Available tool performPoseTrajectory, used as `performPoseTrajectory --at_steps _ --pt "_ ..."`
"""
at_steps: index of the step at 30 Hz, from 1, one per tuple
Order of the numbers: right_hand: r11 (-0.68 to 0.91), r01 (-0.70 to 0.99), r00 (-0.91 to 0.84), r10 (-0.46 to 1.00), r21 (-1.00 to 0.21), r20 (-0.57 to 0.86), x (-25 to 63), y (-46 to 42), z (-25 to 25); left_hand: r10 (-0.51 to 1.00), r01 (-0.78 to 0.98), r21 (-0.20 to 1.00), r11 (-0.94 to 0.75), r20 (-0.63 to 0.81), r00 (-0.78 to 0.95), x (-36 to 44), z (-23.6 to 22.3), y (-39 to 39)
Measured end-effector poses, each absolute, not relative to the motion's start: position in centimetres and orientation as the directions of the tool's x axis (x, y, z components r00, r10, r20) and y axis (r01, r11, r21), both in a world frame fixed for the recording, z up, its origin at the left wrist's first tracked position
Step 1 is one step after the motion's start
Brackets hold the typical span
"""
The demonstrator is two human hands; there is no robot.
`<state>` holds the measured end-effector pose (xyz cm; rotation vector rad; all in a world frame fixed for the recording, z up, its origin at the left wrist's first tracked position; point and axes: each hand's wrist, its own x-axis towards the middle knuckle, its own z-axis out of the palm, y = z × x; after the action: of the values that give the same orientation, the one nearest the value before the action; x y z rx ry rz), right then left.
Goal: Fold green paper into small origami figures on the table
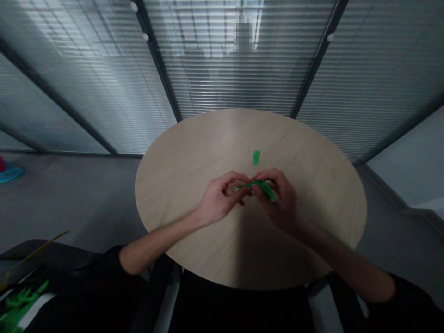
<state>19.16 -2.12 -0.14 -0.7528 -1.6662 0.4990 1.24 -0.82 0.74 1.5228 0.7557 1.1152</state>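
Closest to me is the black cloth over my lap (239, 305), with a clump of green pieces (26, 300) low at my left side. Past that, over the round table (204, 252), my two hands meet. My left hand (217, 199) has its thumb and fingertips drawn together on the thin end of a green strip (266, 188); my right hand (284, 203) is curled round the broader part, with little gap between thumb and fingers. The strip spans both hands above the tabletop, though I cannot tell exactly which tips press on it. It looks thin and bendy, so I judge a light, even pinch suits it best: right hand steady as the anchor, left making small moves close to the edge, without tugging. Just beyond my fingers lies a small green scrap (256, 157), touching neither hand. Farthest off are the slatted blinds (239, 83).
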Motion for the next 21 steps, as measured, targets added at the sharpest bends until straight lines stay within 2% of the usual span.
performPoseTrajectory --at_steps 5,16,21 --pt "0.694 0.217 -0.132 0.717 -0.686 0.684 19.30 -2.11 -0.10 0.880 -0.072 0.944 -0.321 0.326 0.345 1.01 0.43 -0.82" --pt "0.699 0.233 -0.129 0.712 -0.676 0.691 19.42 -1.97 -0.26 0.895 -0.040 0.964 -0.264 0.260 0.363 1.18 0.89 -0.73" --pt "0.713 0.379 -0.151 0.676 -0.589 0.721 19.73 -1.75 0.01 0.906 0.012 0.946 -0.325 0.307 0.292 0.86 0.39 -0.69"
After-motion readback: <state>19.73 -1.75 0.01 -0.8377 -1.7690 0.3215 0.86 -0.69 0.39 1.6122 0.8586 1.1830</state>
